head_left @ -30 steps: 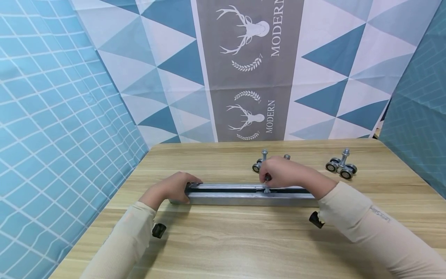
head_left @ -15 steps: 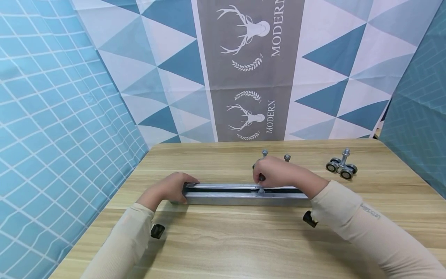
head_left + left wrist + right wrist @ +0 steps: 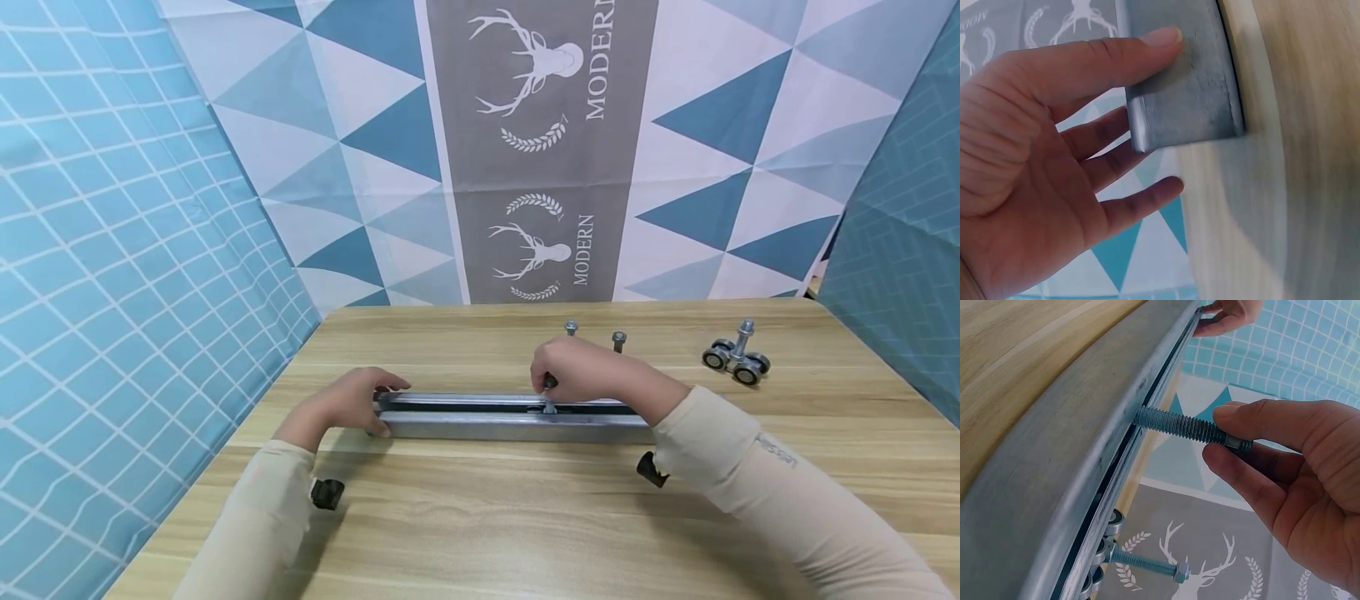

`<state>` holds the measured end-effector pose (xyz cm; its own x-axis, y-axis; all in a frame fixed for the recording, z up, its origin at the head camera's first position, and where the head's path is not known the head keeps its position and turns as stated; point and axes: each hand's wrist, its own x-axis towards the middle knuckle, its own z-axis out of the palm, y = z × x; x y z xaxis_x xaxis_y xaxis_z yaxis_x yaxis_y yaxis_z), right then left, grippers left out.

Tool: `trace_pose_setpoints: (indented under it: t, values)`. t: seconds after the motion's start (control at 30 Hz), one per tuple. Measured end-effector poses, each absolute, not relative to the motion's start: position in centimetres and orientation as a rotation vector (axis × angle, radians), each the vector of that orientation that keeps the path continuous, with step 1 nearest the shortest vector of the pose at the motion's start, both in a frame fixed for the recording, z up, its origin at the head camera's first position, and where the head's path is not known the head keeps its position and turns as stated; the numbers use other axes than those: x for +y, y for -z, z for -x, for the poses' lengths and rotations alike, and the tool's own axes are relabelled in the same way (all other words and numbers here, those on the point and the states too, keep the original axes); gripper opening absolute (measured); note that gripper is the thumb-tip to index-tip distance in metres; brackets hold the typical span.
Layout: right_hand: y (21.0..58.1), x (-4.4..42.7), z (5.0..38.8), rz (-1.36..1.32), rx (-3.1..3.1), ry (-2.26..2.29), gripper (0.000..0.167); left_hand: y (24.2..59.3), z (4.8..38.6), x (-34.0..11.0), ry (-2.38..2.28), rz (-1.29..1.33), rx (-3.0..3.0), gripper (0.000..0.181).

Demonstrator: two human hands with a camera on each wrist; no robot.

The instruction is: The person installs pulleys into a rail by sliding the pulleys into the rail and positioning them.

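Observation:
A grey metal channel rail (image 3: pixel 480 429) with a slot along its top lies lengthwise on the wooden table. At its left end, my left hand (image 3: pixel 345 410) grips it. The thumb lies on the front face of the rail (image 3: pixel 1188 94) in the left wrist view, with the fingers behind. From the slot rises a threaded bolt (image 3: pixel 1175 424), its lower end hidden inside the rail. My right hand (image 3: pixel 581 368) pinches the bolt's top, at the nut, between thumb and fingers.
Behind the rail, a roller trolley (image 3: pixel 737 360) with several wheels stands upright at the right. Two more bolt tops (image 3: pixel 618 340) show behind my right hand. Roller wheels and a bolt (image 3: pixel 1147 562) appear beyond the rail. Patterned cloth hangs at the back and sides.
My right hand has moved left along the slot together with the bolt. My left hand has shifted left toward the rail's end.

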<state>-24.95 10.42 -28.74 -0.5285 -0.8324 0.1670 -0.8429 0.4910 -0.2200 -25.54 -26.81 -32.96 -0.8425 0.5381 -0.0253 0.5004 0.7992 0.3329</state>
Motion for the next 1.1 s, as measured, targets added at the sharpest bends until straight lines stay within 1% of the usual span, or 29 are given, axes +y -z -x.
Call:
trace_pose_setpoints:
  t: [0.2,0.57,0.73,1.1]
  values:
    - [28.9,9.8,25.2,-1.517,-2.676,-0.442,0.019,33.3,25.4,-28.0,-0.575,-0.777,2.841,0.074]
    - [28.8,8.6,25.2,-1.487,-2.722,-0.455,0.015,33.8,25.5,-29.4,-0.831,-0.679,2.731,0.077]
    - [28.8,8.1,25.2,-1.511,-2.687,-0.447,0.016,34.0,25.6,-29.7,-0.87,-0.653,2.718,0.075]
    - [29.0,6.9,25.6,-1.523,-2.673,-0.444,0.015,34.3,25.7,-30.0,-0.957,-0.593,2.682,0.065]
